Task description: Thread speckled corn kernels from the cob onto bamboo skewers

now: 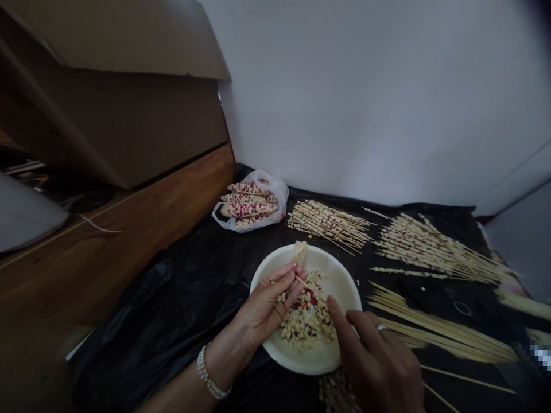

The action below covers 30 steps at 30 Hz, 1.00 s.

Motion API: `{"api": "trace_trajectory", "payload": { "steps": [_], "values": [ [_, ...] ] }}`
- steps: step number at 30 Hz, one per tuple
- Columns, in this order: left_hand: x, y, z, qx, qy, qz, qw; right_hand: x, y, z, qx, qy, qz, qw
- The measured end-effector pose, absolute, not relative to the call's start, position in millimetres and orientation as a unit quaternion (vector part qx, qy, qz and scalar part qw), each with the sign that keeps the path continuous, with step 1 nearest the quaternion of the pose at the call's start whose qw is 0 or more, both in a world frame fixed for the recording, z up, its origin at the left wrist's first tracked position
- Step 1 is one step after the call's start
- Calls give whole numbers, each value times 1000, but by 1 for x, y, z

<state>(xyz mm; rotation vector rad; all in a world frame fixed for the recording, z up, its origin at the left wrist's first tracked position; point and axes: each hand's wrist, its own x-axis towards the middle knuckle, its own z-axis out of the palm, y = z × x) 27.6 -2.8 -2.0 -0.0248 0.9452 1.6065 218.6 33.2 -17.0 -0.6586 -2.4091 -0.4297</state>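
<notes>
Over the bowl, my left hand (272, 304) is closed with a thin wooden skewer (305, 282) pinched between thumb and fingers. The skewer's short visible end points toward my right hand (373, 358). That hand is at the bowl's right rim, one finger stretched out and the others bent; nothing shows in it, though its underside is hidden. The white bowl (344, 281) contains loose pale corn kernels (303, 330), a few with dark red. A stripped corn cob (300, 252) leans at the bowl's far rim, behind my left fingertips.
A plastic bag (279, 189) holds several speckled corn cobs (249, 210). Kernel-threaded skewers lie in a near pile (322, 221) and a right pile (417, 244). Bare skewers (447, 332) lie right, on black plastic sheeting (172, 310). A cardboard box (142, 120) stands left.
</notes>
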Motion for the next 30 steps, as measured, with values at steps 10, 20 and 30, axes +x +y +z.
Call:
{"api": "trace_trajectory", "payload": {
  "steps": [10, 20, 30],
  "values": [
    [26, -4, -4, 9, 389, 665, 637, 215, 39, -25, -239, -893, -134, 357],
    [25, -2, 1, 11, 410, 691, 596, 205, 36, -21, -236, -878, -27, 416],
    [30, -2, 1, 53, 437, 680, 586, 208, 33, -29, -260, -875, 6, 408]
  ]
}}
